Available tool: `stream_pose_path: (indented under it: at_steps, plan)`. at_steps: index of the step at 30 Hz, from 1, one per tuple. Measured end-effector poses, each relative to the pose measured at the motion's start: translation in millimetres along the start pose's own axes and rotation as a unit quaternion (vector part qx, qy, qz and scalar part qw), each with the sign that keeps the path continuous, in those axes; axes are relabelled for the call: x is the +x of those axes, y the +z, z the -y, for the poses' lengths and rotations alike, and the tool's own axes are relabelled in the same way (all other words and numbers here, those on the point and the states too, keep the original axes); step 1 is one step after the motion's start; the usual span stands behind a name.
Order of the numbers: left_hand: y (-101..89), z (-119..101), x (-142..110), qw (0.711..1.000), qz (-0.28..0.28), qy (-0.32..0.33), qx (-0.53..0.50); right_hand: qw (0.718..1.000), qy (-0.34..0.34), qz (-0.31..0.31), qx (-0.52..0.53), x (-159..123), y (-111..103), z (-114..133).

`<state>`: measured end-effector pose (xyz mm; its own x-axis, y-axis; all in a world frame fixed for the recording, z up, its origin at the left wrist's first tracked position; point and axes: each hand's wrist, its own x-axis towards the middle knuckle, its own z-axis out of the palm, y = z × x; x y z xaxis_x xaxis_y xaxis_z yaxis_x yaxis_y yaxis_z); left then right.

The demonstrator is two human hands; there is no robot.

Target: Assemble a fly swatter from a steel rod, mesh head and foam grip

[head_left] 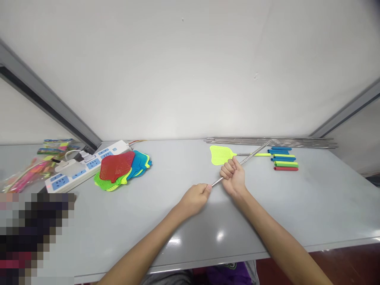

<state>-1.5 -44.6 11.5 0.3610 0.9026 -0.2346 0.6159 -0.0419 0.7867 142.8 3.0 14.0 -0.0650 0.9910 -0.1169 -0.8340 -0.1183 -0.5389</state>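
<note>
A thin metal rod (257, 151) slants up to the right across the table, gripped in both hands. My left hand (196, 198) is closed round its lower end, which the fingers hide. Higher up, my right hand (234, 178) wraps its fingers round the same rod. Just behind the right hand lies a yellow fly swatter (222, 154) with a metal shaft and a yellow handle. To its right is a group of coloured handle tubes (284, 163) in blue, yellow, green and red. Several metal rods (297, 141) lie along the wall.
A pile of swatter heads (116, 166) in red, blue, green and yellow rests at left. Beside it stands a white power strip (89, 168) with plugs and cables. Plastic-wrapped packets (37, 170) lie farther left. The table's front edge (178, 264) runs near my body.
</note>
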Motion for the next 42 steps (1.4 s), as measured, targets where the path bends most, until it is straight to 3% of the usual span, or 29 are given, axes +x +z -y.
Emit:
stream_pose_path:
  at_steps: [6, 12, 24, 37, 42]
  plan:
    - [-2.6, -2, -1, 0.999, 0.002, 0.027, 0.031, 0.999, 0.009, -0.004, 0.035, 3, -3, 0]
    - [-9.7, -9, -5, 0.991, -0.064, 0.032, 0.111, 0.999, -0.01, -0.008, 0.03, 4, -8, 2]
    - [-13.0, -12, -2, 0.987, -0.099, 0.054, 0.115, 0.994, -0.055, -0.068, 0.072, 12, -15, 11]
    - [-9.2, 2, 9, 0.967, -0.198, 0.134, 0.091, 0.983, -0.072, -0.117, 0.121, 18, -20, 29]
    - [-5.3, 5, 13, 0.964, -0.21, 0.145, 0.074, 0.98, -0.07, -0.124, 0.136, 20, -23, 29]
